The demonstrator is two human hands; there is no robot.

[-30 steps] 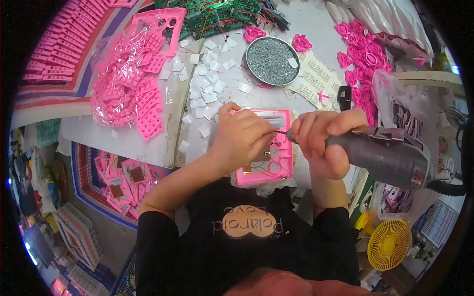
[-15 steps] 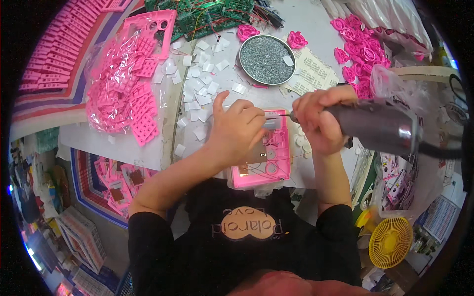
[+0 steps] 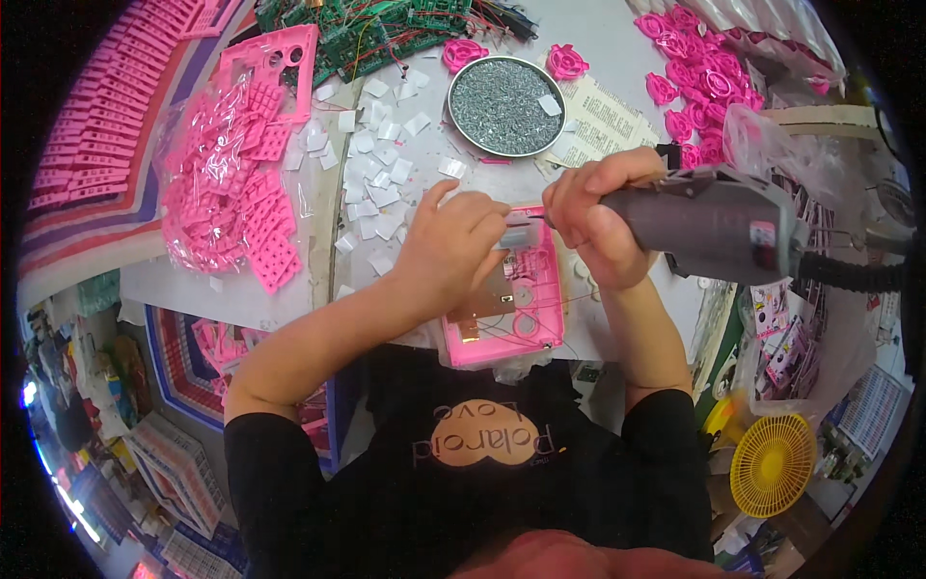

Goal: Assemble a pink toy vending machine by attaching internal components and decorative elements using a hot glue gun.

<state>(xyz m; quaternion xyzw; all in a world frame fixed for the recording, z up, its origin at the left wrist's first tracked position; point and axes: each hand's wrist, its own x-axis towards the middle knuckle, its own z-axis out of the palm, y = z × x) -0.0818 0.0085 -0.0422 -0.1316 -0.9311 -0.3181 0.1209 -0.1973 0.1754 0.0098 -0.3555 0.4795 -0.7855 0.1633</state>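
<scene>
An open pink plastic case lies on the table close to my body, with thin wires and small round parts inside. My left hand reaches over its upper left side, fingers closed on a small greyish translucent plastic part at the case's far end. In my right hand is a dark grey electric screwdriver, held nearly level, its bit pointing left. The bit's tip meets the grey part near my left fingertips; exactly where it touches is hidden.
A round tin of small metal screws stands beyond the case. White square pieces are scattered to the left, beside a bag of pink keypads. Green circuit boards lie at the back, pink rings at the far right.
The screwdriver has moved left, and its bit has come up to the grey part. My left hand still holds that part. The whole view has shifted slightly.
</scene>
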